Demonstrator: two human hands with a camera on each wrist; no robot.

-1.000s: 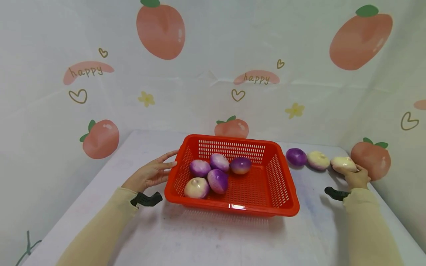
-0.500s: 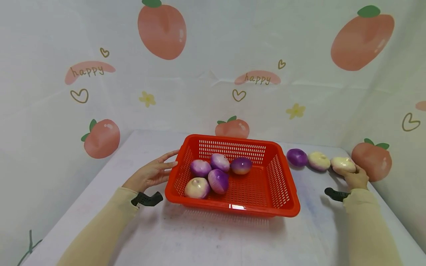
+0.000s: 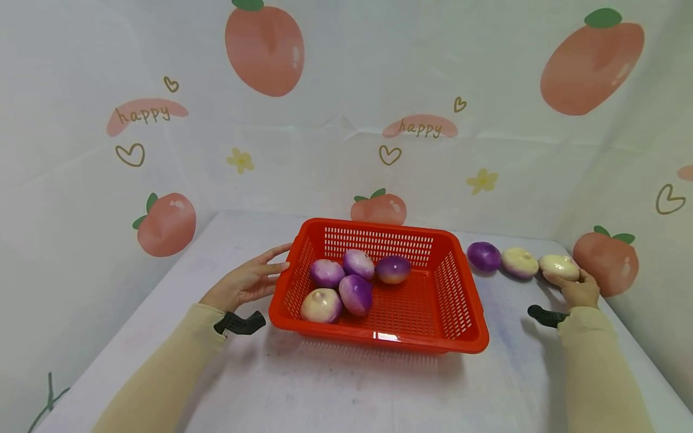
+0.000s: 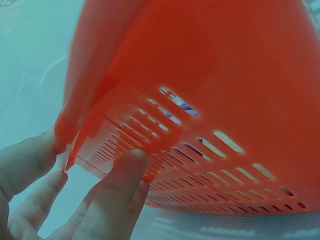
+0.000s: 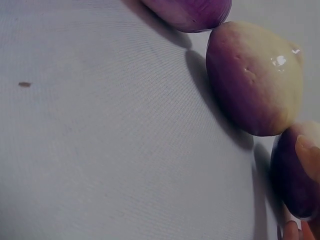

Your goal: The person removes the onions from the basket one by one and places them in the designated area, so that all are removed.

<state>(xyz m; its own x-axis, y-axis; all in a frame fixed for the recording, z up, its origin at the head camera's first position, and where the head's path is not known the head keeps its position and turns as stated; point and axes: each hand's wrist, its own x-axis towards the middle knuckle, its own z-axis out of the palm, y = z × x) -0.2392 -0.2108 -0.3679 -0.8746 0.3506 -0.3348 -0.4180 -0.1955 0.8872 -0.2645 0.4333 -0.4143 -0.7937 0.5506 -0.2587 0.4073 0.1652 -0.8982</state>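
Note:
A red plastic basket [image 3: 422,346] stands mid-table with several purple-and-white onions [image 3: 355,294] in its left part. Against the basket's left side rests my left hand [image 3: 238,287], its fingers fairly straight; in the left wrist view its fingers [image 4: 112,200] touch the slotted wall and the rim. At the far right my right hand [image 3: 582,293] holds a pale onion [image 3: 557,264], the last in a row. The right wrist view shows the thumb on that onion's side [image 5: 295,180], partly cut off by the frame edge.
Left of the held onion lie a cream-topped onion [image 3: 518,263] and a deep purple onion [image 3: 483,257], close together on the white table [image 3: 325,397]. Behind the table hangs a fruit-print cloth [image 3: 303,156]. Black camera mounts [image 3: 240,323] sit at both wrists.
The view shifts very slightly. Both hands, the basket and the onions look practically the same as before.

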